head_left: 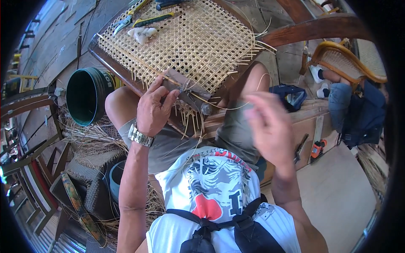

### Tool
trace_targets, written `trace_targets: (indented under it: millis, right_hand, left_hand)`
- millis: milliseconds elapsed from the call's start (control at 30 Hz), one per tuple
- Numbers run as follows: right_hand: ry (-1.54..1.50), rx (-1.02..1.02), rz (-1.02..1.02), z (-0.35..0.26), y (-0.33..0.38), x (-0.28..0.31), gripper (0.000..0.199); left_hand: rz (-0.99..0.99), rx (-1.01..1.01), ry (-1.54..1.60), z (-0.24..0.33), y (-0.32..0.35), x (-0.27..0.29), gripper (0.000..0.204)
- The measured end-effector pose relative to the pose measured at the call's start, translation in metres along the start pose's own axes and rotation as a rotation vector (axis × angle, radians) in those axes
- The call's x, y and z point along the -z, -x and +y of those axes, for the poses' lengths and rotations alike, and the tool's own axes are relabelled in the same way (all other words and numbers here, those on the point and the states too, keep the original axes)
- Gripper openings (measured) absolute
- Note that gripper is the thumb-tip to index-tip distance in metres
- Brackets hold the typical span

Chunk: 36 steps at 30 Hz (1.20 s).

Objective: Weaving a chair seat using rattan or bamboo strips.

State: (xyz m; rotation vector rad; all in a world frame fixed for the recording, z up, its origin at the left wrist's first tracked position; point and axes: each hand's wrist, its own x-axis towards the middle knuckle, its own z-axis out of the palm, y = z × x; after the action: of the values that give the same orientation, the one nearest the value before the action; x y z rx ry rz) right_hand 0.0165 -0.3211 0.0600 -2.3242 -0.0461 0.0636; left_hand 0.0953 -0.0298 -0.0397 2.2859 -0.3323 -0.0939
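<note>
A woven cane seat panel point(202, 38) in a dark wooden chair frame point(120, 69) lies across my knees, loose strand ends sticking out along its edges. My left hand point(154, 107), a metal watch on its wrist, is at the near edge, index finger and thumb closed on a thin cane strand point(211, 104). Beneath these fingers lie a flat brown piece point(185, 80) and a dark tool with a rounded end point(206, 109), its kind unclear. The strand runs rightward and loops up near my right hand point(270, 126), which is raised above my thigh. Motion smears its fingers, hiding any grip.
On the panel's far left rest pruning shears point(122, 24), yellow-and-black handled pliers point(154, 20) and a crumpled white lump point(142, 34). A dark green bucket point(86, 97) stands left of my knee. Cane scraps point(95, 137) litter the floor. Another person's legs point(337, 95) show at right.
</note>
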Motion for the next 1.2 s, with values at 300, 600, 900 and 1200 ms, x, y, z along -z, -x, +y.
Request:
trace_targets:
  millis: [300,600,900,1200]
  right_hand:
    - [0.264,0.064,-0.154,0.008,-0.012,-0.073,0.014]
    - [0.247,0.168,-0.104,0.067,0.026,-0.086,0.01]
    - [0.538,-0.39,-0.471,0.099,0.185,0.046,0.034]
    - [-0.466,-0.347,-0.226,0.02,-0.009,-0.063,0.04]
  left_hand:
    - [0.015,0.0,0.002,-0.005,0.002,-0.001,0.029]
    - [0.038,-0.012,-0.042,-0.007,0.004,-0.002,0.031]
    - [0.033,-0.016,-0.031,-0.013,0.002,-0.003,0.032]
    - [0.006,-0.012,-0.044,-0.016,0.0,-0.003,0.033]
